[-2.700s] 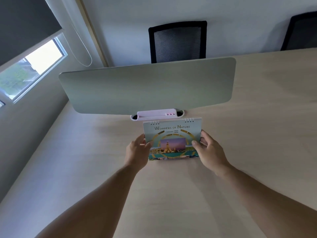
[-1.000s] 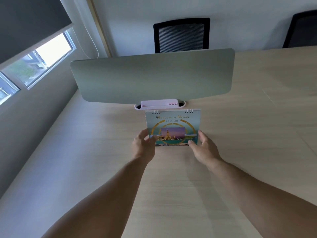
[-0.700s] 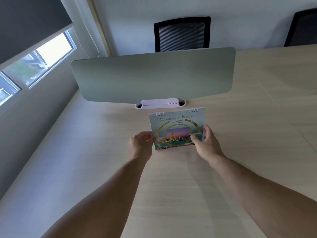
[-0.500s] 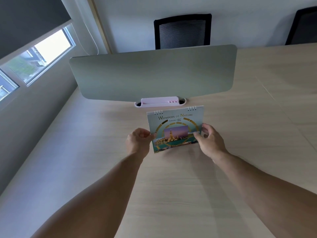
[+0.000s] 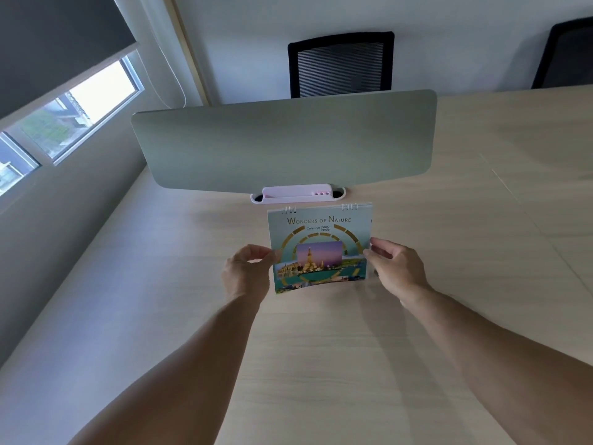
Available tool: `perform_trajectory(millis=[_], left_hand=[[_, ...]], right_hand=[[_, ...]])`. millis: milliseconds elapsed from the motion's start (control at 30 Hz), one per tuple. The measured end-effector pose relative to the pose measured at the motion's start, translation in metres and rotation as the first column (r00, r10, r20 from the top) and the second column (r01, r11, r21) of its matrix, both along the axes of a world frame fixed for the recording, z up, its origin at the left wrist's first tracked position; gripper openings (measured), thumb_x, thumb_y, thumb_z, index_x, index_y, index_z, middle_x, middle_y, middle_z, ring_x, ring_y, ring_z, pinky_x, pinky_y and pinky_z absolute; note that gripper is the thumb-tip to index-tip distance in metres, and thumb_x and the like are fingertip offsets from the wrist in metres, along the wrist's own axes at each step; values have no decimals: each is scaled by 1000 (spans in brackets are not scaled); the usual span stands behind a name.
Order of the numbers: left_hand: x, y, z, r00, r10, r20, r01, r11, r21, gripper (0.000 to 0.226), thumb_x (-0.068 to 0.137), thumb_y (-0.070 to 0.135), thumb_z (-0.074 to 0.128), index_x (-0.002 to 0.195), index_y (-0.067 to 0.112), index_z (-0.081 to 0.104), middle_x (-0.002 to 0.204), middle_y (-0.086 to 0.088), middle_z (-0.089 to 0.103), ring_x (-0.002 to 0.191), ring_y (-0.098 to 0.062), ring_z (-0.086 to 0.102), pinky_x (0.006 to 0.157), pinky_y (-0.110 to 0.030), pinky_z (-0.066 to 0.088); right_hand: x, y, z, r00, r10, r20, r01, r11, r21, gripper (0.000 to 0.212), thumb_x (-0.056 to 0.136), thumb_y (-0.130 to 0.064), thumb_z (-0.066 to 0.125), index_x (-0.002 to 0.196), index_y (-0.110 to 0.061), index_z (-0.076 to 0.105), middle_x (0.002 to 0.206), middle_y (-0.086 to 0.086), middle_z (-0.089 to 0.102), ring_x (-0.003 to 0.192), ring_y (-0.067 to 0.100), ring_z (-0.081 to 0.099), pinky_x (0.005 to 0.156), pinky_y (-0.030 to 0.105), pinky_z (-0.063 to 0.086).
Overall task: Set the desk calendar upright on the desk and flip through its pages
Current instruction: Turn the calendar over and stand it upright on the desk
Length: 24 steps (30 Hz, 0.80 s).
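The desk calendar (image 5: 319, 245), a spiral-bound one whose teal cover reads "Wonders of Nature" above a temple photo, stands upright on the light wooden desk (image 5: 321, 364), cover facing me. My left hand (image 5: 248, 273) pinches the cover's left edge between thumb and fingers. My right hand (image 5: 396, 268) pinches its right edge the same way. The cover's lower edge curls slightly toward me, away from the base. The calendar's back and its stand are hidden.
A grey-green divider panel (image 5: 285, 139) stands across the desk just behind the calendar, with a pale pink tray (image 5: 296, 194) at its foot. Two black mesh chairs (image 5: 341, 62) sit beyond it. A window (image 5: 70, 110) is at the left.
The calendar shifted slightly and now stands steeper. Both hands went from cupping its lower sides to pinching the cover's left and right edges, and the cover's bottom has lifted a little.
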<state>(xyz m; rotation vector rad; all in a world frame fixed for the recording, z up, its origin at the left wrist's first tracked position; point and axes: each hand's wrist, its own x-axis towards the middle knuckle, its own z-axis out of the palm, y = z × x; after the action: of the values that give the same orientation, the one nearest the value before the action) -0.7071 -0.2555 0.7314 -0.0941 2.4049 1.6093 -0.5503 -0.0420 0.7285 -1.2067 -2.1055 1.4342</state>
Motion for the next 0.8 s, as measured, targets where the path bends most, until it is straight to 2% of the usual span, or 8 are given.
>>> perform_trajectory(millis=[67, 133, 233, 333, 500, 633, 700, 800], left_hand=[[2, -3, 2, 999, -16, 33, 15, 999, 40, 20, 77, 32, 91, 67, 24, 75, 87, 4, 82, 90, -26, 77, 71, -48, 66], [4, -7, 5, 998, -37, 51, 33, 997, 72, 20, 78, 26, 91, 71, 19, 73, 84, 0, 83, 89, -27, 79, 70, -46, 67], [4, -12, 12, 998, -34, 52, 31, 998, 54, 21, 77, 27, 91, 71, 18, 73, 81, 2, 83, 87, -25, 80, 71, -49, 67], [4, -13, 19, 998, -27, 65, 25, 999, 27, 22, 78, 31, 90, 71, 18, 73, 79, 3, 83, 86, -25, 80, 72, -51, 67], [5, -11, 31, 983, -111, 145, 106, 994, 36, 20, 90, 26, 80, 92, 8, 71, 92, -8, 81, 94, -25, 77, 75, -40, 66], [2, -18, 34, 970, -178, 163, 169, 983, 68, 13, 91, 23, 79, 89, 11, 75, 100, -15, 82, 100, -31, 78, 77, -40, 66], [1, -20, 35, 976, -167, 142, 163, 986, 39, 13, 88, 25, 82, 89, 13, 77, 95, -12, 83, 98, -30, 79, 78, -42, 66], [4, -20, 39, 991, -104, 85, 104, 995, 5, 11, 82, 24, 86, 81, 15, 80, 85, -6, 84, 90, -29, 80, 71, -42, 68]], right_hand=[[2, 1, -1, 1000, -10, -10, 9, 999, -36, 52, 88, -37, 73, 137, -22, 64, 122, -1, 74, 108, 18, 70, 95, 40, 58], [3, 2, -1, 1000, 1, -11, -2, 999, -45, 54, 88, -39, 72, 138, -21, 63, 123, -1, 73, 111, 19, 69, 96, 43, 58], [5, 3, -1, 999, 34, -1, -33, 998, -57, 49, 88, -41, 72, 133, -19, 67, 120, -1, 74, 110, 19, 69, 92, 42, 60], [7, 2, 2, 999, 39, 8, -38, 995, -89, 44, 90, -39, 72, 129, -19, 70, 108, -4, 75, 101, 17, 71, 84, 41, 63], [9, 2, 11, 998, 68, 6, -67, 989, -130, 44, 90, -32, 74, 131, -20, 63, 107, 1, 74, 98, 20, 71, 72, 38, 65], [9, 4, 16, 994, 103, 26, -99, 988, -122, 37, 90, -31, 74, 123, -19, 65, 109, 4, 74, 99, 22, 72, 71, 38, 65], [9, 6, 17, 996, 85, 26, -81, 990, -114, 32, 89, -32, 75, 117, -17, 69, 106, 2, 74, 98, 21, 71, 71, 39, 65], [9, 9, 17, 998, 62, 11, -59, 986, -156, 28, 88, -33, 76, 106, -12, 72, 98, 5, 75, 92, 22, 72, 73, 43, 65]])
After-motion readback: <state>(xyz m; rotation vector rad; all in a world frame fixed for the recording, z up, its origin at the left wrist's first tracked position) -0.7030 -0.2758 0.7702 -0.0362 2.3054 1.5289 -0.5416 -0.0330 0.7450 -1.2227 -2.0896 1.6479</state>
